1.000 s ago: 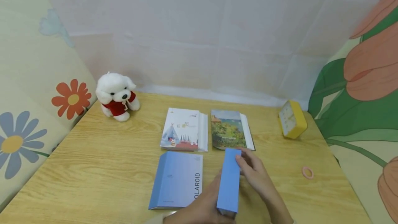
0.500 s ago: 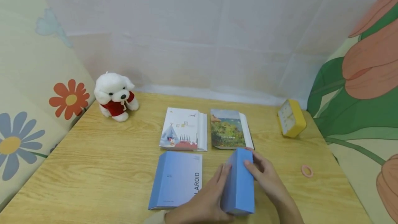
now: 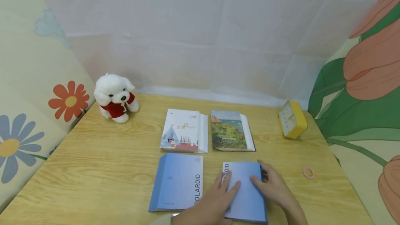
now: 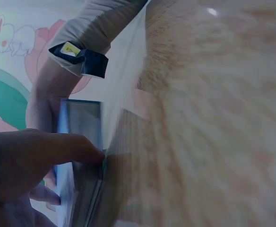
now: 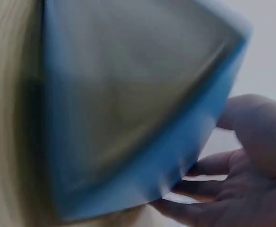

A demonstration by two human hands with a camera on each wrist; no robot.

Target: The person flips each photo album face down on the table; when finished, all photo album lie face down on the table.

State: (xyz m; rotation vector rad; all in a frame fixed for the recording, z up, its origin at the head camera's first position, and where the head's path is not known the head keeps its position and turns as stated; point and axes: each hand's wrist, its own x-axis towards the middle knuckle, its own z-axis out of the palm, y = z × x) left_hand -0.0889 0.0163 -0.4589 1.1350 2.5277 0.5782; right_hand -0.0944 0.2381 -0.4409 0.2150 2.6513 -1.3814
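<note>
At the lower centre-right of the frame, a blue Polaroid album (image 3: 248,193) lies cover up between both hands; whether its underside fully meets the wooden table (image 3: 103,176) cannot be told. The left hand (image 3: 215,197) grips it, fingers spread across the cover and thumb over the page edge, per the left wrist view; the right hand (image 3: 274,184) grips the spine side, thumb on the cover, fingers bent round the edge; this two-sided hold presumably keeps the album square and shut. Just left lies a matching blue album (image 3: 178,181); above, at centre, lie a tent-print album (image 3: 179,131) and a landscape-cover album (image 3: 228,131); the rows presumably leave each cover in sight; a plush dog (image 3: 115,98) sits at left, a yellow clock (image 3: 295,119) and pink ring (image 3: 304,172) at right.
</note>
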